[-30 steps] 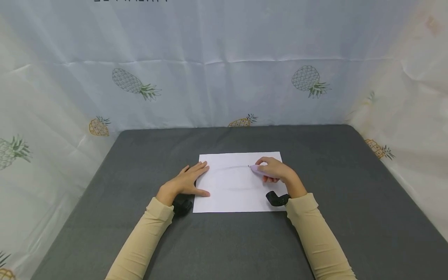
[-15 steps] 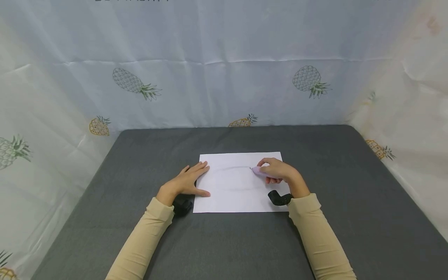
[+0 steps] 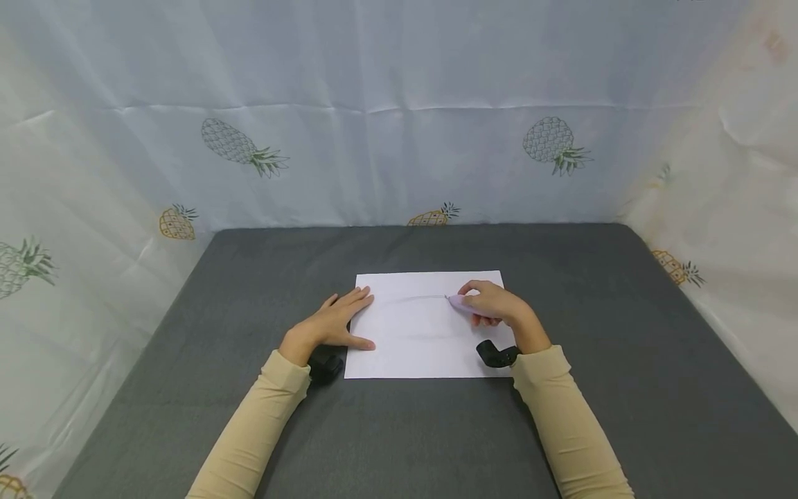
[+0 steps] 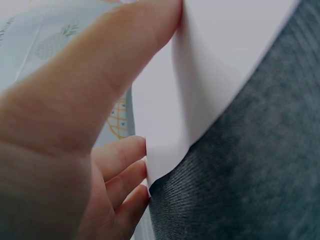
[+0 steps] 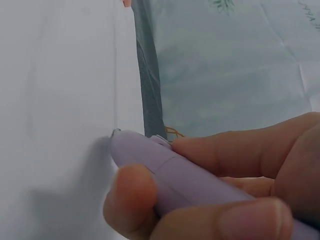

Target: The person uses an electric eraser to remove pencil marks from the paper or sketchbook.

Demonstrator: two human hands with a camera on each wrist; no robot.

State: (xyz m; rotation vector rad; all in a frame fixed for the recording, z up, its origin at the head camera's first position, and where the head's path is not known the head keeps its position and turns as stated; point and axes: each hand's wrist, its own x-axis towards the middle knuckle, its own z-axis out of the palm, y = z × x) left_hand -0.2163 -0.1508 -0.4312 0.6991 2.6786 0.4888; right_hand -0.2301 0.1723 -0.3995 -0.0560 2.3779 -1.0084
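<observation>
A white sheet of paper (image 3: 411,353) lies on the dark grey cloth. Spread over its left edge, my left hand (image 3: 332,322) rests with straight fingers and the thumb on the paper. My right hand (image 3: 499,305) grips a lavender utility knife (image 5: 175,180) near the sheet's upper right. One fingertip lies by the small slider on its body. Its small metal tip meets the paper at the end of a thin line (image 3: 420,297), which runs leftward across the sheet. Part of the knife's body is hidden by the fingers.
The table (image 3: 399,436) is covered with dark grey cloth. Behind it hangs a pale curtain (image 3: 399,159) printed with pineapples. A black wrist device (image 3: 495,354) sits beside the right wrist, over the paper's lower right, and another (image 3: 325,369) by the left.
My right hand has shifted slightly right with the utility knife, its tip moving a little right along the paper. My left hand has stayed in place.
</observation>
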